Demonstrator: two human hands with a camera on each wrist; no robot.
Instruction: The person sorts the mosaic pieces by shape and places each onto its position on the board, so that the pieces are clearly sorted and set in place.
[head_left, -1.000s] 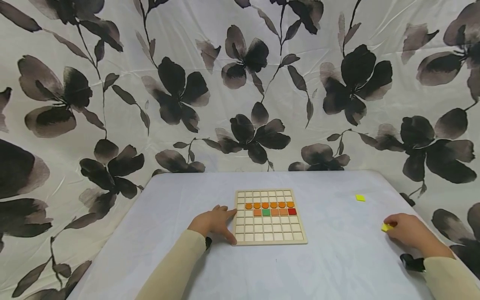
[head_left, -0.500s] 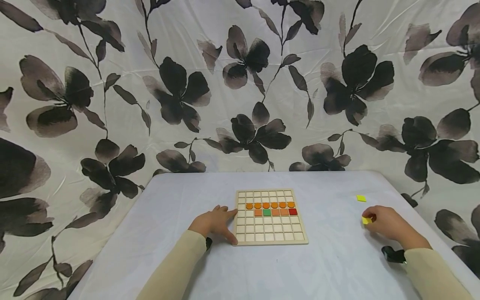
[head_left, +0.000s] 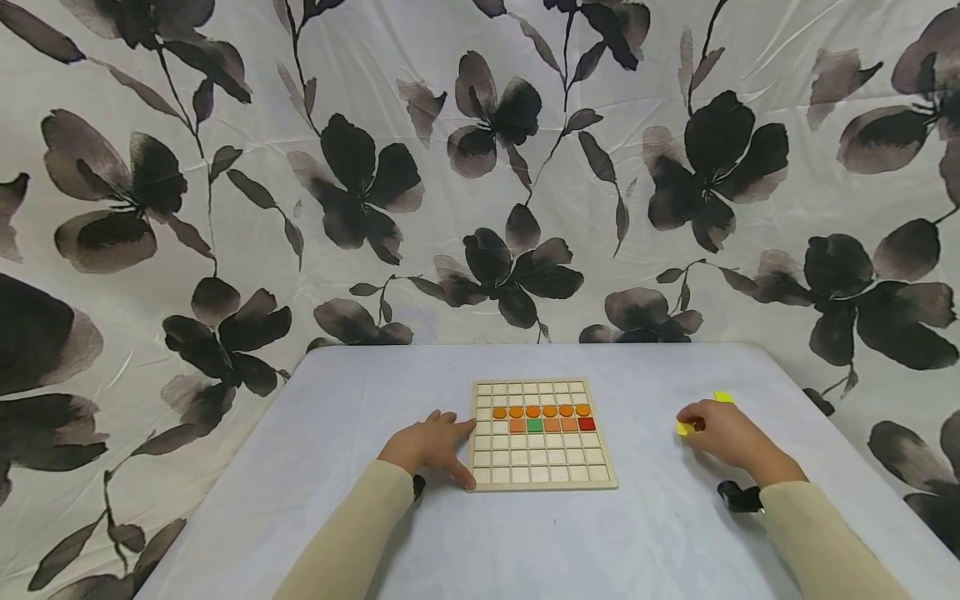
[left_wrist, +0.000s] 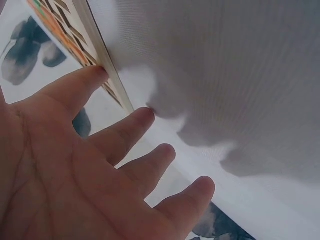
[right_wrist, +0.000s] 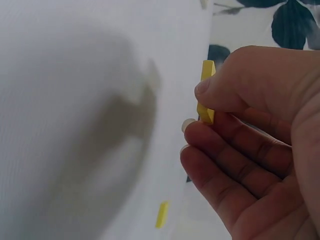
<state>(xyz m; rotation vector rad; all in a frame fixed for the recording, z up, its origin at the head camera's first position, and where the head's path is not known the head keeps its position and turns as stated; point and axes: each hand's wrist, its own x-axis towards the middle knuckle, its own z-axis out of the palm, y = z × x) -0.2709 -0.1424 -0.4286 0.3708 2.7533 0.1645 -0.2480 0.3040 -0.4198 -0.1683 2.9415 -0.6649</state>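
A wooden grid board (head_left: 543,477) lies mid-table, with a row of orange round pieces (head_left: 532,412) and, below it, a row of square tiles in orange, green (head_left: 534,426) and red (head_left: 587,424). My left hand (head_left: 429,446) rests at the board's left edge, thumb and fingers spread; the left wrist view shows straight fingers, the index fingertip (left_wrist: 101,74) at the rim. To the right of the board, my right hand (head_left: 727,435) pinches a yellow square tile (right_wrist: 207,116) between thumb and fingers, above the table.
Another yellow tile (head_left: 723,397) lies on the white-covered table (head_left: 555,542), just behind my right hand. A floral cloth (head_left: 480,167) hangs behind the table's far edge. A black wrist strap piece (head_left: 740,497) shows below the right wrist.
My right hand has moved left across the table, carrying the pinched yellow tile toward the board. The left hand has stayed at the board's edge.
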